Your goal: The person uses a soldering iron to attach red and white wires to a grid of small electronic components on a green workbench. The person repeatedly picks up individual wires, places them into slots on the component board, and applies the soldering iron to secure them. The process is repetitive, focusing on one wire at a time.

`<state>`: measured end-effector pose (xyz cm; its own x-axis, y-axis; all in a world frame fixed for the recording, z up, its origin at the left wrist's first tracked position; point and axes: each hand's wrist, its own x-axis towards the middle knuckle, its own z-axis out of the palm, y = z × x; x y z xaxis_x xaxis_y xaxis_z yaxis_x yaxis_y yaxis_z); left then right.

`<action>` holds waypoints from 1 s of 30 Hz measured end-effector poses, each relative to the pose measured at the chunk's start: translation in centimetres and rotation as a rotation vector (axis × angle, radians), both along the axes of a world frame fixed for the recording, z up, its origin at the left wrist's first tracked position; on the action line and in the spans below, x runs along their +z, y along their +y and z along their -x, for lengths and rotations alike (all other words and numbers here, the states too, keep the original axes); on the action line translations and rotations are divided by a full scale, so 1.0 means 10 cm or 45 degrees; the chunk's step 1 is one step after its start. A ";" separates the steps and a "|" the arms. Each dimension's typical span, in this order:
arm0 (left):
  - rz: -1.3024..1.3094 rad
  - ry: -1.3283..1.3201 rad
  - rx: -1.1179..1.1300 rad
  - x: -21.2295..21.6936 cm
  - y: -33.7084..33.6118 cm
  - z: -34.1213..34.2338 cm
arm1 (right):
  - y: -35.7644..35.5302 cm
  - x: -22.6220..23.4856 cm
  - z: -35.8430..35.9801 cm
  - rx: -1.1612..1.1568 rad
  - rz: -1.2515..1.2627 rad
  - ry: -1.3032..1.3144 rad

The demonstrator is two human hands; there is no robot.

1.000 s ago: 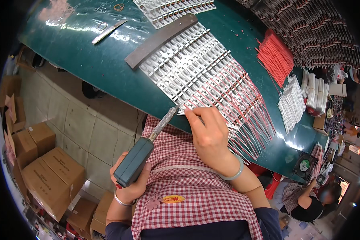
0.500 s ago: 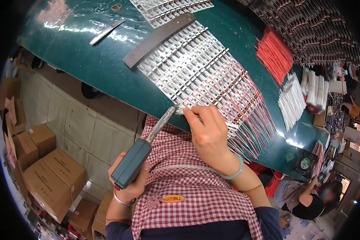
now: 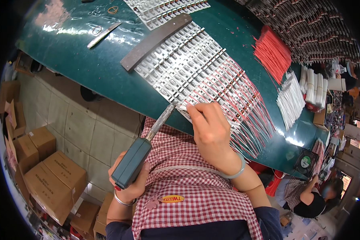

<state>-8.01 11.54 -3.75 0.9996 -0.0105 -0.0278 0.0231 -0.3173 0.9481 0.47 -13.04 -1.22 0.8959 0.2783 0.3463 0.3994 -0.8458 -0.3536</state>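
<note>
My left hand (image 3: pixel 131 174) is wrapped round the blue-grey, boxy handle of a soldering iron (image 3: pixel 134 160). Its silvery shaft slants up to the right, and the tip is at the near edge of a panel of silvery metal strips (image 3: pixel 180 60) laid side by side on the table. Beside that tip, my right hand (image 3: pixel 211 130) pinches a thin wire at the panel's edge; the fingers partly hide it. Red and white wires (image 3: pixel 248 116) run across the right part of the panel and fan out past its right side. A dark flat bar (image 3: pixel 156 42) lies along the panel's left end.
On the green table (image 3: pixel 84 76) lie a knife (image 3: pixel 104 35), rubber bands (image 3: pixel 113 10), a bundle of red wires (image 3: pixel 273 54) and white wires (image 3: pixel 291 102). A small fan (image 3: pixel 305 162) stands at the right. Cardboard boxes (image 3: pixel 56 180) fill the floor at left. Another person (image 3: pixel 308 200) sits lower right.
The view has shifted slightly. The soldering iron's tip and my right fingertips have moved a little away from me along the panel's near edge. Both hands keep their grips.
</note>
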 end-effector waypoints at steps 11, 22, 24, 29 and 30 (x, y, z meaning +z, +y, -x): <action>-0.091 -0.062 -0.129 0.11 -0.07 -0.17 | 0.00 0.01 -0.02 0.008 0.028 0.041; -0.071 -0.023 -0.102 -0.01 -0.01 -0.05 | 0.01 0.00 -0.02 -0.001 0.042 0.043; -0.061 0.069 -0.082 0.04 0.01 -0.04 | 0.01 0.01 -0.02 -0.004 0.041 0.047; -0.028 0.003 -0.056 0.06 -0.02 -0.09 | 0.02 0.02 -0.02 -0.014 0.053 0.046; -0.018 -0.001 -0.058 0.07 -0.03 -0.10 | 0.01 0.02 -0.02 -0.017 0.057 0.034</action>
<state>-7.01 11.24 -3.09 0.9981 -0.0558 -0.0278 0.0078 -0.3316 0.9434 0.71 -12.93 -0.98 0.9084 0.2810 0.3097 0.3790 -0.8663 -0.3255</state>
